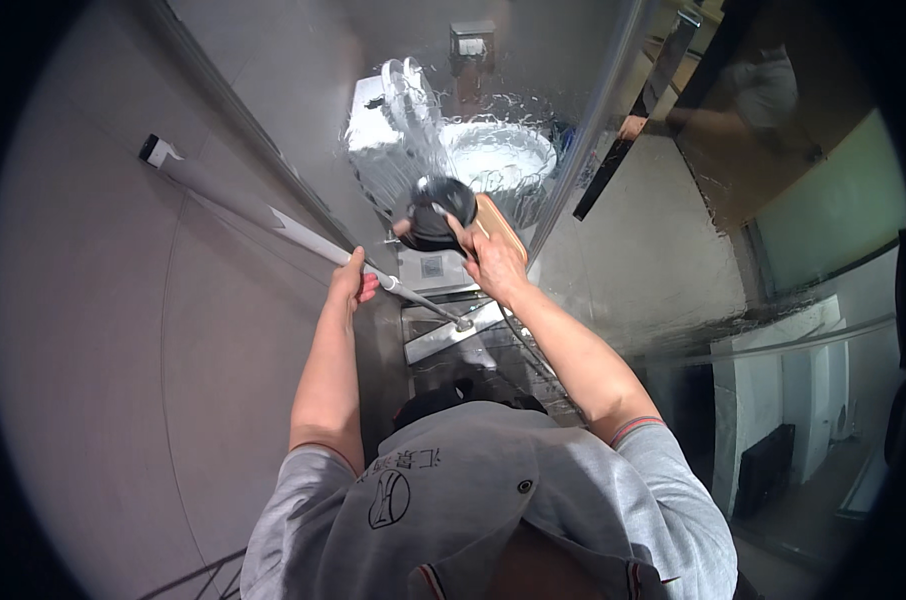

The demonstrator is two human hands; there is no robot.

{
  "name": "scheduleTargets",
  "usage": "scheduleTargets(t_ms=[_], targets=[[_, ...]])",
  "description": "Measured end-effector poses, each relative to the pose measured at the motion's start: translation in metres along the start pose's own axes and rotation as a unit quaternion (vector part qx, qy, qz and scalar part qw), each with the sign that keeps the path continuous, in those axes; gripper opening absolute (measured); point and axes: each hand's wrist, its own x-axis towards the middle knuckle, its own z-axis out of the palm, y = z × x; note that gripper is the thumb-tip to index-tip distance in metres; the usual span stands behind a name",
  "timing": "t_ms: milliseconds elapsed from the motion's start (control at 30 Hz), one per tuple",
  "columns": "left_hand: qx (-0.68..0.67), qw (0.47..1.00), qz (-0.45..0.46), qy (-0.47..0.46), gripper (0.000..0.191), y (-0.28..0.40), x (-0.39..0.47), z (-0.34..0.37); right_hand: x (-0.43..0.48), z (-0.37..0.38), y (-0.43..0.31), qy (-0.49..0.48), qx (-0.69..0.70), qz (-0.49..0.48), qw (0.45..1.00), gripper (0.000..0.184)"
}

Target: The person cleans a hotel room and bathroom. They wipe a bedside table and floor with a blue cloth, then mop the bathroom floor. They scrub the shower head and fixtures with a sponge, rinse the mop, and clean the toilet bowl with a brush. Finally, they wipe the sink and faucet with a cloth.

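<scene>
My left hand (354, 283) is around a pale telescopic pole (310, 241), thumb on top. The pole slants down to a joint on a long flat bar-shaped head (438, 342) low in front of me. My right hand (495, 264) grips a round black shower head (439, 214), slightly blurred. Against its far side, a flat tan rectangular piece with rounded corners (501, 223) lies by my fingers; how it is held is unclear. Water streams (423, 142) from the shower head onto the wet clear glass ahead. A dark hose (526, 345) runs down beside my right forearm.
Through the glass show a white toilet (385, 112), a round white basin-like shape (501, 154) and a wall-mounted paper holder (472, 46). A glass-edge strip (580, 120) and a long dark door handle (636, 120) are at right. A tiled wall (92, 300) stands at left.
</scene>
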Motion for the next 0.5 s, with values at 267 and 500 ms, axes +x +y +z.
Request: scheduleTargets(t_ms=[267,500], targets=[[-0.138,0.984,0.106,0.033,0.029,-0.054,0.008,0.006,-0.168,-0.008,0.145,-0.086,-0.085,0.269,0.956,0.082],[-0.031,0.999,0.005,0.036,0.029,-0.130,0.006,0.002,-0.271,-0.005,0.171,0.003,-0.124,0.295,0.948,0.044]])
